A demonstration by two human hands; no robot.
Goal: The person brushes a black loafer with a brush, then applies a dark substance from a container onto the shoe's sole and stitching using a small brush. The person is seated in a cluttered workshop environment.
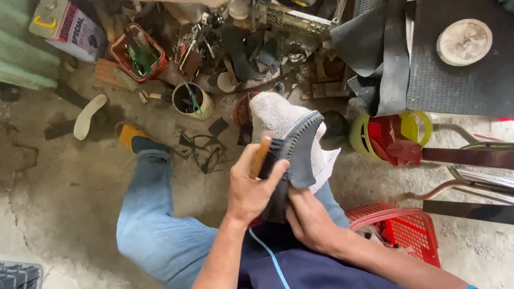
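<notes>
A dark shoe (295,151) with a stitched sole edge rests on a white towel (279,114) over my knee. My left hand (250,189) grips a brush with a brown wooden handle (260,156) and presses it against the shoe's side. My right hand (311,221) holds the shoe from below at its near end. Both hands touch the shoe.
A red plastic basket (411,230) sits by my right side, a yellow-green basket (394,134) beyond it. Tools, a tin can (193,101), a red box (138,51) and rubber sheets (381,50) clutter the floor ahead. A white insole (88,115) lies left. Metal chair legs (493,179) are at right.
</notes>
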